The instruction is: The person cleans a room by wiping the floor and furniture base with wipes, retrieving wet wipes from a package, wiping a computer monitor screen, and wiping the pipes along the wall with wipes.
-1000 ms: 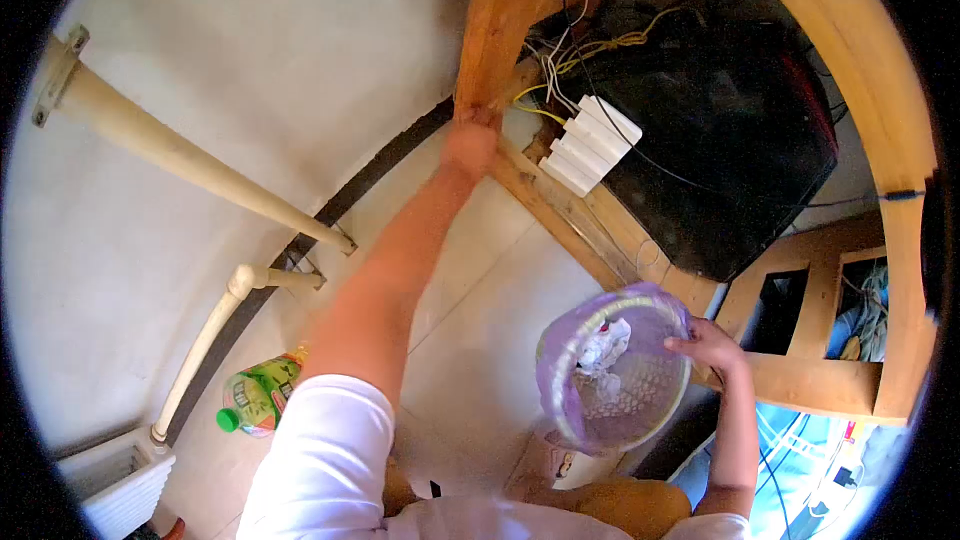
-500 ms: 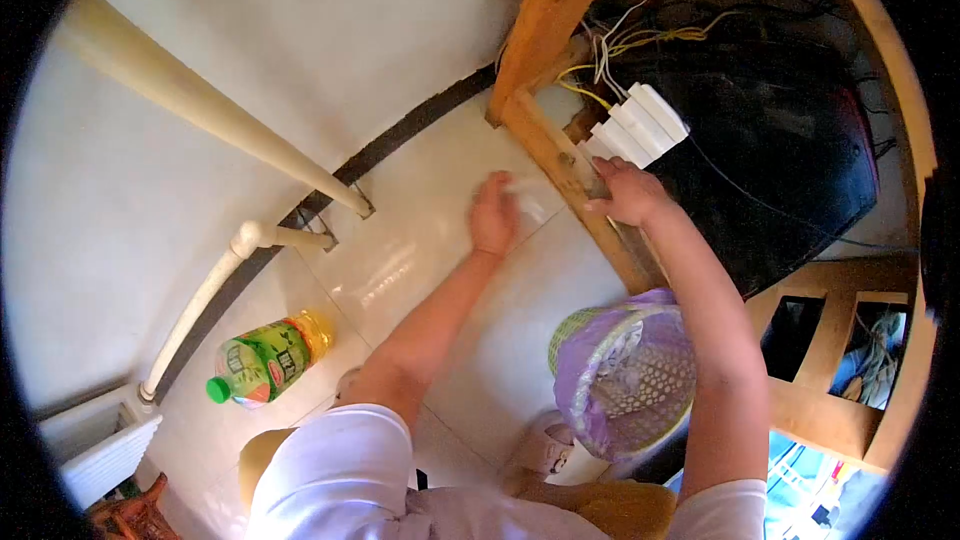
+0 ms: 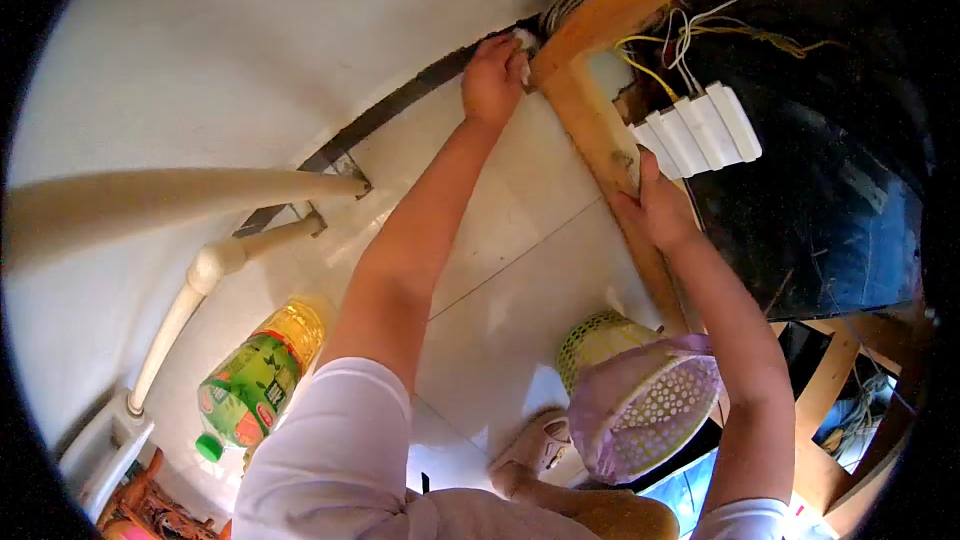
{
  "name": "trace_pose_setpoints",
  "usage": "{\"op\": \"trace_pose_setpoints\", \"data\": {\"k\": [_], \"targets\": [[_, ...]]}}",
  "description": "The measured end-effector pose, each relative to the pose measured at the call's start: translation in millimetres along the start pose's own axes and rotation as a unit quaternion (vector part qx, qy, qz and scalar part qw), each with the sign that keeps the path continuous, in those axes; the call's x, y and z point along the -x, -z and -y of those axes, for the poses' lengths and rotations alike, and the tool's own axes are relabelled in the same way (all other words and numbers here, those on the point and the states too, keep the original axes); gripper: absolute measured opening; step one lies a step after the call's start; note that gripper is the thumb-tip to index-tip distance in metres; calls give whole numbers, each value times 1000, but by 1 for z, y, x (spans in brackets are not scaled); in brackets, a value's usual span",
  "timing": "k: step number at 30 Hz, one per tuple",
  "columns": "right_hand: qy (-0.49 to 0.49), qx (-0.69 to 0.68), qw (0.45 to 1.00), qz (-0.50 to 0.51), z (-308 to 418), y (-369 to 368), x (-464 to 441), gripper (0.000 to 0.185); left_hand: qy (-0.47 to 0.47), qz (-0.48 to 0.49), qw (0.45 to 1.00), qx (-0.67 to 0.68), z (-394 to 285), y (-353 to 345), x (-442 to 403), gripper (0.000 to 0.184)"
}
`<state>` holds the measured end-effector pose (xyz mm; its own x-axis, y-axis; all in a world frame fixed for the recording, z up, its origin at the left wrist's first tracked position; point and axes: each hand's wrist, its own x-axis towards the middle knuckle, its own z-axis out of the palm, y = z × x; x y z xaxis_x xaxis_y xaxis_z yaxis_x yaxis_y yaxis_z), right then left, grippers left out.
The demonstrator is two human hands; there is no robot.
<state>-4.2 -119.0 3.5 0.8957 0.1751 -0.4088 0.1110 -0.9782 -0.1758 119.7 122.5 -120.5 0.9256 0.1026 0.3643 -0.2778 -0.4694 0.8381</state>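
My left hand (image 3: pixel 490 85) reaches to the far corner, where the dark baseboard (image 3: pixel 420 85) meets the wooden leg (image 3: pixel 620 5). Its fingers are closed on a crumpled white wad (image 3: pixel 525 40), like tissue or cloth, pressed low by the corner. My right hand (image 3: pixel 660 205) grips the wooden rail (image 3: pixel 590 140) along the floor, thumb on one side and fingers on the other, just below a white router-like box (image 3: pixel 705 130). Pale floor tiles (image 3: pixel 500 200) lie between my arms.
An oil bottle (image 3: pixel 255 380) with a green cap lies at left, near cream pipes (image 3: pixel 215 260) and a radiator (image 3: pixel 100 450). Under my right arm stands a green perforated wastebasket (image 3: pixel 595 340) with a purple liner. Cables (image 3: pixel 690 35) and a black panel (image 3: pixel 830 190) are at right.
My left hand has moved forward from the open floor to the corner by the baseboard. My right hand stays on the rail. The view has shifted, and the basket's mouth is more tilted.
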Motion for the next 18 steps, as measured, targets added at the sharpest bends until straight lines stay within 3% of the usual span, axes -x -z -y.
{"op": "trace_pose_setpoints", "data": {"k": [1, 3, 4, 5, 7, 10, 14, 15, 18], "targets": [[-13, 2, 1000, -5, 2, 0, 0, 66, 5, 4, 1000, 1, 3, -9, 0, 32], [3, -9, 1000, -10, 4, 3, 2, 66, 92, 52, 964, 244, -3, -16, -3, 46], [22, -19, 999, -20, 4, 3, 2, 66, 159, 106, 915, 355, -8, -15, -7, 64], [20, -20, 999, -16, 4, 1, 2, 66, 163, 107, 914, 355, -16, -11, -14, 64], [-6, -16, 1000, -13, 2, -1, 0, 66, 295, 148, 838, 433, -25, -8, -24, 77], [15, -17, 999, -32, -5, -5, 0, 64, 289, 233, 824, 428, 37, -50, -43, 85], [1, -54, 998, -11, 1, 1, 2, 60, 295, 318, 852, 292, 30, -52, -60, 93], [10, -55, 998, -26, 0, 0, 2, 58, 290, 320, 865, 255, -9, -22, -62, 92], [0, -63, 998, -28, 4, 3, 3, 54, 280, 342, 878, 182, -7, -31, -69, 93]]}}
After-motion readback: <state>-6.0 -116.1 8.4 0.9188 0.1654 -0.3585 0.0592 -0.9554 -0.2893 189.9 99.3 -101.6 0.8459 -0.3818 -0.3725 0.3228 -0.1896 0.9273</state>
